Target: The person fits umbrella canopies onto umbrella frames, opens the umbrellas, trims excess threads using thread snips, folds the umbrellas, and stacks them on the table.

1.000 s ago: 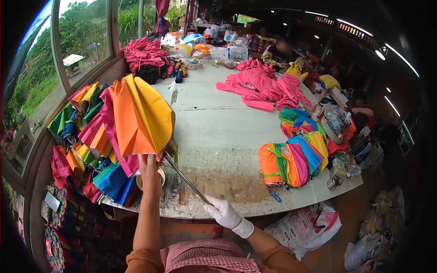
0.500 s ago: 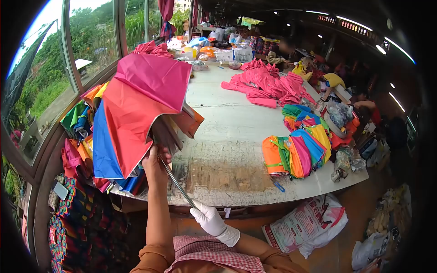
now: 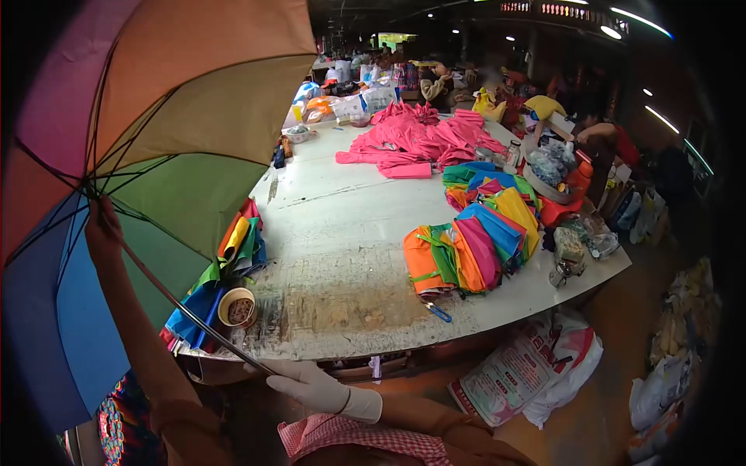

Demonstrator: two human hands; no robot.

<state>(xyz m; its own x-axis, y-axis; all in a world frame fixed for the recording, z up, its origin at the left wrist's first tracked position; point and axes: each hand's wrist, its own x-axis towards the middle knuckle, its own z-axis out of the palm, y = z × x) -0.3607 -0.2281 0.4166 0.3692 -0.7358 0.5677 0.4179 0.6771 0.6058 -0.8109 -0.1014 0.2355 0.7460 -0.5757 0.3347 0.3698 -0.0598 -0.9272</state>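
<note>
A multicoloured umbrella point(image 3: 210, 116) stands spread open at the left, its dark ribs and underside facing me. My left hand point(image 3: 102, 229), bare, is closed round the shaft just under the point where the ribs meet. In a white glove, my right hand point(image 3: 315, 386) grips the lower end of the metal shaft point(image 3: 179, 303). The shaft slants down from left to right between my hands. Below the canopy edge, a small tub point(image 3: 237, 307) with brownish contents sits on the table beside folded colourful umbrellas point(image 3: 247, 241).
On the white table point(image 3: 334, 225) lie a heap of pink fabric point(image 3: 423, 140), a row of folded rainbow umbrellas point(image 3: 474, 241) and blue-handled snips point(image 3: 437, 311). A printed sack point(image 3: 528, 369) rests on the floor at right. Other people point(image 3: 614, 140) sit at the far right.
The umbrella has gone from partly folded to spread open and swung left, its underside now towards me. My left hand has moved up and left; my right hand has shifted slightly left and down.
</note>
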